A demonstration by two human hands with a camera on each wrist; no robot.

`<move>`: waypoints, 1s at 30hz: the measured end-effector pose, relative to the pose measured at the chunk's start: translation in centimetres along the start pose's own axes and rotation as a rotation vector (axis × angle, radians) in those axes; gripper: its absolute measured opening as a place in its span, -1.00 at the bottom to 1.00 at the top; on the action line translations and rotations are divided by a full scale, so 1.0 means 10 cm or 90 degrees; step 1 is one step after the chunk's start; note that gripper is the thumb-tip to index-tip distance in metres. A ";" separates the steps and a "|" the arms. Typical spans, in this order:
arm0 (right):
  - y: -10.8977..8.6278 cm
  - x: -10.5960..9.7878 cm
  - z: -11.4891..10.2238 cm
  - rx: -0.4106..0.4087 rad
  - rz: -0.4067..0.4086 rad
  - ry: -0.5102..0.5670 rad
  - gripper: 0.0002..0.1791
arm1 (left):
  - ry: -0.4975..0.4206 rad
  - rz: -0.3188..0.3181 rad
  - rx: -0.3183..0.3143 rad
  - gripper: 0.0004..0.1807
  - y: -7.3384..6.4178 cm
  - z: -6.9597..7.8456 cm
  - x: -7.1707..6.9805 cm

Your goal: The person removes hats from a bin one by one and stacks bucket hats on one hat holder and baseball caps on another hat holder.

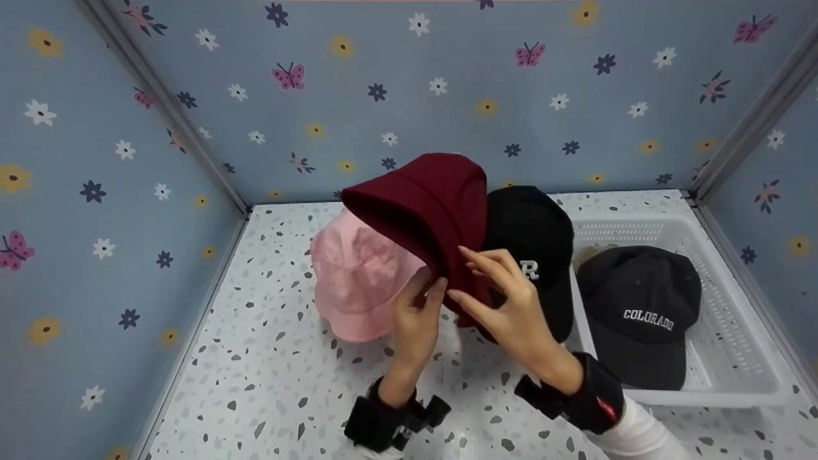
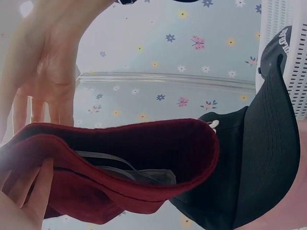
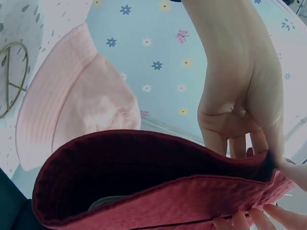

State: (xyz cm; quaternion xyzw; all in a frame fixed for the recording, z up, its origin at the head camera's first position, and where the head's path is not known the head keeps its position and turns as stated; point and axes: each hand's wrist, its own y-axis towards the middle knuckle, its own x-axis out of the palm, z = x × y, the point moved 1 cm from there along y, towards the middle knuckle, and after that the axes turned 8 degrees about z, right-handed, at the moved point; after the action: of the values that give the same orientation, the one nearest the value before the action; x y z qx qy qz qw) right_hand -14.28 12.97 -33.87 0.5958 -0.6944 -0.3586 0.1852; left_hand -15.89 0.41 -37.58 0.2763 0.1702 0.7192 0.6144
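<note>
1. Red hat point(image 1: 447, 198): centre of the head view, raised and tilted, its opening towards the lower left.
2. Left hand point(image 1: 415, 322) and right hand point(image 1: 521, 313): both pinching its lower edge, close together. Spreading the grips apart would likely steady the soft brim; light pressure should avoid creases.
3. Pink hat point(image 1: 354, 275), left of centre, and black cap point(image 1: 533, 227), right: partly hidden, best left unbumped.
4. Basket point(image 1: 709, 399), right side, containing the grey cap point(image 1: 639, 287).

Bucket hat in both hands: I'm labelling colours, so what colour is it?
The held hat is deep maroon, clearest in the head view.
</note>
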 end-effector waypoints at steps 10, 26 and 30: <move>0.04 0.07 0.03 0.068 0.016 0.006 -0.61 | 0.016 -0.008 0.003 -0.82 0.01 -0.04 -0.02; 0.18 -0.02 0.12 0.189 -0.047 0.061 -0.83 | 0.031 0.008 -0.019 -0.79 0.16 -0.06 -0.22; 0.21 -0.03 0.17 0.198 -0.064 0.069 -0.83 | 0.019 -0.005 -0.036 -0.81 0.20 -0.07 -0.29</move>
State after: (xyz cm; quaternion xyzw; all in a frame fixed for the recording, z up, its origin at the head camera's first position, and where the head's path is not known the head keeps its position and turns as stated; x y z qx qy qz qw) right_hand -16.85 13.77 -33.46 0.6699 -0.6997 -0.2228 0.1097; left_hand -17.61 -2.75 -37.57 0.2471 0.1598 0.7257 0.6219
